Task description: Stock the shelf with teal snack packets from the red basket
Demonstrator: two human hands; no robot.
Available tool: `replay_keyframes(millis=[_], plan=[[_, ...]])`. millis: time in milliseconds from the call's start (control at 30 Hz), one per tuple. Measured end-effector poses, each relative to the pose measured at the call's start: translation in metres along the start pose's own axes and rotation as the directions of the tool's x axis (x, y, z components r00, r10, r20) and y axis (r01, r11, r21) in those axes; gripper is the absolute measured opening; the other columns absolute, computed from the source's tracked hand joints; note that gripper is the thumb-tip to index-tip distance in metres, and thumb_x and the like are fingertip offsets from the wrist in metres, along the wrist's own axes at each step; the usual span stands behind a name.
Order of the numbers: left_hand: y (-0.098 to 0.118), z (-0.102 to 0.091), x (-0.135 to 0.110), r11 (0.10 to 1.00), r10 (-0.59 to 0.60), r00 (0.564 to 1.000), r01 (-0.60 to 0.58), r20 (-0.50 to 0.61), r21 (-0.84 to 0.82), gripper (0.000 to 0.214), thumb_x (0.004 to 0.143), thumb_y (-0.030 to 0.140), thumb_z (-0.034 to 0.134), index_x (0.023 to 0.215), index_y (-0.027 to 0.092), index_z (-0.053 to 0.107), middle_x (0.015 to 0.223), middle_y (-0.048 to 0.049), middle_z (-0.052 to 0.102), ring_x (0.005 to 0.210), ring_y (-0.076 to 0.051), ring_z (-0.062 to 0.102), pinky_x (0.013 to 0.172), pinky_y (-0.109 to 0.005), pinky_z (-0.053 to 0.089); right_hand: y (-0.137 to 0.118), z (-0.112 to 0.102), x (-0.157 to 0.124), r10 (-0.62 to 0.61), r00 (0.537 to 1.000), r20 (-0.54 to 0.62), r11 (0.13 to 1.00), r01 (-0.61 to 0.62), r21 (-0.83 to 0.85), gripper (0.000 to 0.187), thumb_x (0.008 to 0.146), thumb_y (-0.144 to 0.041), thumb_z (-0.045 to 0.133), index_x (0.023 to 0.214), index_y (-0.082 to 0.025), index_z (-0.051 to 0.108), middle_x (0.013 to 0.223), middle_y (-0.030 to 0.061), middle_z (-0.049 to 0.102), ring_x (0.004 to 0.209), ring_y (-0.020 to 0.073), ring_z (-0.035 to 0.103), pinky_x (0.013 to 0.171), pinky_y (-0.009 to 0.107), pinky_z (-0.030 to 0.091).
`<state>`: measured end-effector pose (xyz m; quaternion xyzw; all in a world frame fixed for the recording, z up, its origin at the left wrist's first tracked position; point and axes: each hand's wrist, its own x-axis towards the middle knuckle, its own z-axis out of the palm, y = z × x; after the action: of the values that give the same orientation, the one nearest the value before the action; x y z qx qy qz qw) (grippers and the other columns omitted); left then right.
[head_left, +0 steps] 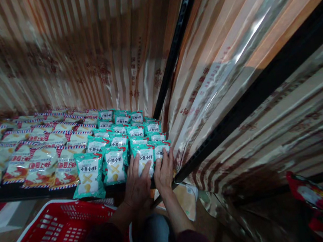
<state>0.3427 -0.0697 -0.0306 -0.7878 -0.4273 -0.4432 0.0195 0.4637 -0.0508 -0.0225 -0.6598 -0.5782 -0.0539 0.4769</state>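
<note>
Several teal-and-white snack bags [115, 164] stand in rows at the right end of a shelf. My left hand [137, 183] lies against the front of one snack bag [146, 160], with fingers stretched along its left side and the thumb toward its right. Beside it, my right hand [163, 171] rests with extended fingers on the rightmost front snack bag [159, 150]. Both hands touch the packets without visibly closing around them. At the left of the front row, another teal snack bag [87, 176] leans out over the shelf edge.
White-and-red snack bags [42, 163] fill the shelf to the left. Below stands a red basket [51, 205] with a white rim. A black metal post [213, 141] slants past on the right, before plastic-wrapped striped sheeting [217, 72]. Red packets [321, 198] show at lower right.
</note>
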Motion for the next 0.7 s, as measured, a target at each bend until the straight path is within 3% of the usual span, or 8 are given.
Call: replay_keyframes(millis=[233,700], plan=[[-0.0023,-0.0008,0.0026,1.000,0.004,1.000,-0.004,0.012,0.022,0.049,0.085,0.010,0.045,0.134,0.019,0.043,0.156,-0.0151,0.005,0.141,-0.035,0.018,0.103,-0.055,0.038,0.0022,0.0027,0.0000,-0.007,1.000,0.007,1.000,0.007,-0.005,0.051,0.096,-0.033,0.028,0.140,-0.008,0.035,0.151,0.0206,0.021,0.142,0.0257,0.015,0.113,0.052,0.022],[-0.0012,0.0010,0.0090,1.000,-0.010,0.998,0.008,0.064,0.018,0.051,0.082,0.006,0.046,0.132,0.016,0.044,0.157,-0.0137,0.000,0.143,-0.036,0.002,0.104,-0.058,0.036,0.0072,0.0061,-0.0009,-0.023,0.999,-0.034,1.000,0.023,0.006,0.050,0.096,-0.034,0.027,0.140,-0.010,0.036,0.151,0.0200,0.023,0.141,0.0267,0.018,0.111,0.054,0.024]])
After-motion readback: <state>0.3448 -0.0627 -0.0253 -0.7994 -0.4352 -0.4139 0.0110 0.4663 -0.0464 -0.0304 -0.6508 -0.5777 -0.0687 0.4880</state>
